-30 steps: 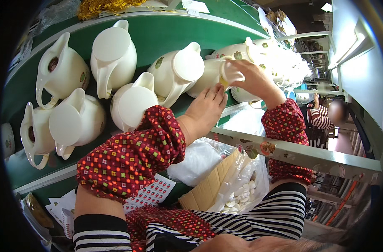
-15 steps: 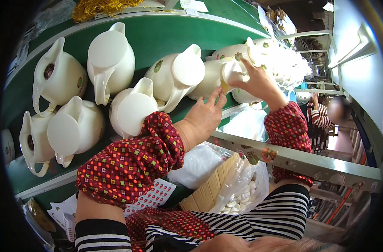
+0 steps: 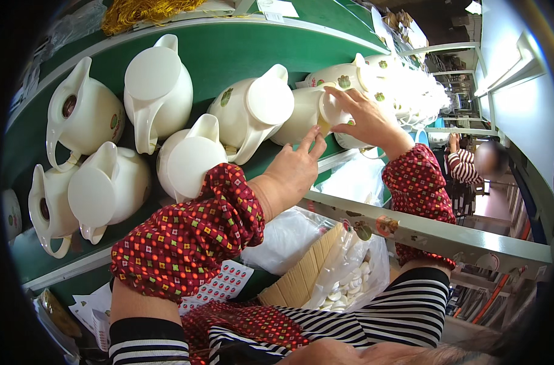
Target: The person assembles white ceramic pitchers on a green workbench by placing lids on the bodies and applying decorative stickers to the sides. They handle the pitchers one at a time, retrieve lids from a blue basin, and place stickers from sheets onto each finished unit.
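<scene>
Head view: on the green surface (image 3: 228, 48), one jug (image 3: 302, 112) sits among neighbours (image 3: 231, 112); the right hand (image 3: 367, 121) is clamped on its lid (image 3: 333, 111), seemingly to steady it, while the left hand (image 3: 292, 172), fingers apart, meets its near side, perhaps bracing.

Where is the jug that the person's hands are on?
In the head view, the cream jug is above centre, slightly right, on the green table, between the right hand and its lidded left neighbour.
</scene>
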### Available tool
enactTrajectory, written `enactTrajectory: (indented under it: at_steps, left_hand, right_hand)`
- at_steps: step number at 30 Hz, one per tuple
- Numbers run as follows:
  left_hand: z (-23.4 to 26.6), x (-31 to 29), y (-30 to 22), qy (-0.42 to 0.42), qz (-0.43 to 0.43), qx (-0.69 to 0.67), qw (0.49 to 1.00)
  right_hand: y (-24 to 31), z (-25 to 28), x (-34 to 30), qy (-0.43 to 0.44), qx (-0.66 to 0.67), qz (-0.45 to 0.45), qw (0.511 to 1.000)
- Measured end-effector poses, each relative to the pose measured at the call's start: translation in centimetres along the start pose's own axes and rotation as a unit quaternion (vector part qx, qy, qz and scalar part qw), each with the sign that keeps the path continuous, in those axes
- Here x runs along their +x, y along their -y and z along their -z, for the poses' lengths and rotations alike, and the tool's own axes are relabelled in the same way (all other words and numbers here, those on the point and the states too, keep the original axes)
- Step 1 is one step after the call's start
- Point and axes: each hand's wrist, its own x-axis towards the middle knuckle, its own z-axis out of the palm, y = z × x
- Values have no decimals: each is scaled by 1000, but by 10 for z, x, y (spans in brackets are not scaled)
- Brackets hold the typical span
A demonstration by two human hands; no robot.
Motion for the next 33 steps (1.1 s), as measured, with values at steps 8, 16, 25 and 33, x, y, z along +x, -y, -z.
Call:
enactTrajectory:
  at_steps: [8,16,25,33]
  left_hand:
    - [-2,4,-7,-4,0,-7,1000]
    - [3,0,7,31,4,-13,999]
    - [-5,7,-4,40,1,-66,997]
    - [47,-27,-5,-11,26,-63,998]
  right_hand:
    - [0,-52,15,-52,-331,8,942]
    - [-1,-32,9,-137,-12,18,990]
    - [11,-57,21,-124,23,-213,969]
    - [-49,-81,-96,-100,-82,-210,969]
